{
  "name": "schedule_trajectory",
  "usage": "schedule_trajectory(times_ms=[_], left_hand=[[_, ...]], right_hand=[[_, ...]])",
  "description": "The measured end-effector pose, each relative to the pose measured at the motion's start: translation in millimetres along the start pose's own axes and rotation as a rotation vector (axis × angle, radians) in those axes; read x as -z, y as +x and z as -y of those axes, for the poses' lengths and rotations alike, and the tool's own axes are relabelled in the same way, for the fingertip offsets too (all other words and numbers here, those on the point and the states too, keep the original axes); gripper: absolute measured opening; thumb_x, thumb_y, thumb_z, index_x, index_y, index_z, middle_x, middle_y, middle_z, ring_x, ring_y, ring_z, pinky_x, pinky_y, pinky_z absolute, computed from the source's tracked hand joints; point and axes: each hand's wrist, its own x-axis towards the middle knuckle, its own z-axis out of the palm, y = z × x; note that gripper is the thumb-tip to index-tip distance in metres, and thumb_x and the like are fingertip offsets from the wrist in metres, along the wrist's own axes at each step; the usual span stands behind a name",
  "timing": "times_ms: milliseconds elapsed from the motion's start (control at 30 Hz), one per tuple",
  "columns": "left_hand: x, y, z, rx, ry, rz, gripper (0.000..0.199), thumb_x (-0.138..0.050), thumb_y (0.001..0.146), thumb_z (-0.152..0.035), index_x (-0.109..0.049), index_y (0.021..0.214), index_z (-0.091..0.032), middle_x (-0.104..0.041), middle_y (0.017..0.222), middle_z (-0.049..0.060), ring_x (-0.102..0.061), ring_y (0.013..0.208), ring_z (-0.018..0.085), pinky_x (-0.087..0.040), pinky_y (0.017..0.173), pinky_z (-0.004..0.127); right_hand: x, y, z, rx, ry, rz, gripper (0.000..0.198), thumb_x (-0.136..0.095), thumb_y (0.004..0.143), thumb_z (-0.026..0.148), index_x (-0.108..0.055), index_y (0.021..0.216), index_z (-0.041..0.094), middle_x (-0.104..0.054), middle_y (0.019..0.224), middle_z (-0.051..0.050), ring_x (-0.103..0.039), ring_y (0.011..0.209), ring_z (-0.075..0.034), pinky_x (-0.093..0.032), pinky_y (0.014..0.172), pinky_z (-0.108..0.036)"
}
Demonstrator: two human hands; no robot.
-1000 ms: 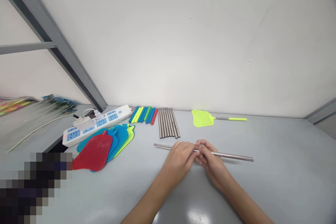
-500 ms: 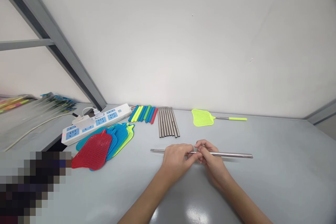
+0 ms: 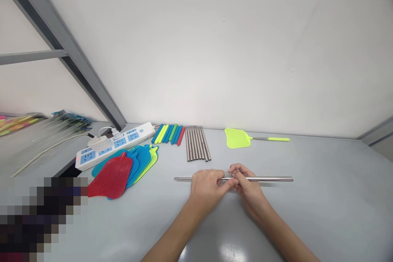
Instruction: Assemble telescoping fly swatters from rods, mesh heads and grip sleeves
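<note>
A long silver telescopic rod (image 3: 272, 179) is held level just over the grey tabletop, its thin end to the left and its thick end to the right. My left hand (image 3: 207, 186) is closed around the thinner section, palm down. Close beside it, my right hand (image 3: 247, 182) pinches the rod near its middle with thumb and fingers. The fingers of both hands almost meet and hide the rod's central part. Beyond my hands lies a row of several shorter metal rods (image 3: 197, 143). A yellow-green fly swatter (image 3: 238, 138) with a matching grip lies farther back on the right.
Several coloured handle grips (image 3: 168, 134) lie beside the metal rods. Overlapping swatter heads, with a red one (image 3: 113, 174) on top, rest against a white power strip (image 3: 115, 145) with plugs in it. Bagged items (image 3: 66, 123) and a cable lie at far left. A wall stands behind.
The rod has shifted slightly left and sits a little more level. Both hands keep their grip in nearly the same place. The camera view has moved slightly.
</note>
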Motion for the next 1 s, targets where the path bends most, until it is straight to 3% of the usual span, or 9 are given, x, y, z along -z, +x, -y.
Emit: schedule_trajectory(times_ms=[167,333,533,767,867,1000], left_hand=[[2,2,5,-0.094,0.034,-0.072,0.042,-0.042,0.074,-0.049,-0.036,0.048,-0.016,-0.045,0.047,-0.005,-0.035,0.047,0.008,-0.022,0.051,0.025],[7,3,9,-0.194,0.044,-0.109,0.033,-0.045,0.075,-0.043,-0.042,0.055,-0.017,-0.049,0.059,-0.003,-0.039,0.058,0.011,-0.026,0.059,0.026],[14,-2,3,-0.33,0.017,-0.073,0.018,-0.042,0.079,-0.023,-0.045,0.062,-0.018,-0.047,0.063,-0.001,-0.039,0.064,0.013,-0.029,0.063,0.027],[20,-4,-1,-0.385,-0.002,-0.027,0.021,-0.033,0.083,-0.018,-0.049,0.069,-0.018,-0.048,0.067,0.001,-0.04,0.067,0.013,-0.029,0.066,0.028],[20,-2,2,-0.389,0.032,-0.05,0.025,-0.03,0.084,-0.017,-0.047,0.065,-0.017,-0.047,0.063,0.0,-0.039,0.064,0.013,-0.029,0.064,0.028],[23,1,9,-0.438,0.09,-0.08,0.025,-0.03,0.083,-0.017,-0.046,0.064,-0.017,-0.046,0.061,0.001,-0.037,0.061,0.013,-0.027,0.062,0.028]], right_hand=[[-1,-2,-4,-0.002,0.047,0.01,0.015,-0.053,0.072,0.032,-0.051,0.081,0.02,-0.039,0.047,0.006,-0.035,0.046,-0.009,-0.032,0.049,-0.022],[-2,-4,-8,-0.022,-0.015,0.105,0.028,-0.048,0.074,0.041,-0.046,0.06,0.017,-0.038,0.048,0.004,-0.034,0.047,-0.01,-0.031,0.049,-0.023],[-5,-5,-7,0.032,-0.089,0.157,0.028,-0.05,0.074,0.04,-0.044,0.06,0.017,-0.035,0.047,0.005,-0.029,0.046,-0.008,-0.025,0.047,-0.022],[-1,-5,-6,0.204,-0.294,0.044,0.037,-0.045,0.078,0.037,-0.034,0.048,0.018,-0.031,0.045,0.005,-0.028,0.046,-0.01,-0.022,0.048,-0.025],[-2,-4,-10,0.171,-0.279,0.024,0.04,-0.044,0.078,0.037,-0.032,0.044,0.019,-0.028,0.041,0.005,-0.026,0.044,-0.01,-0.02,0.046,-0.026],[-13,-9,-9,0.057,-0.084,0.049,0.041,-0.044,0.077,0.036,-0.027,0.044,0.02,-0.023,0.04,0.006,-0.021,0.042,-0.009,-0.018,0.044,-0.026]])
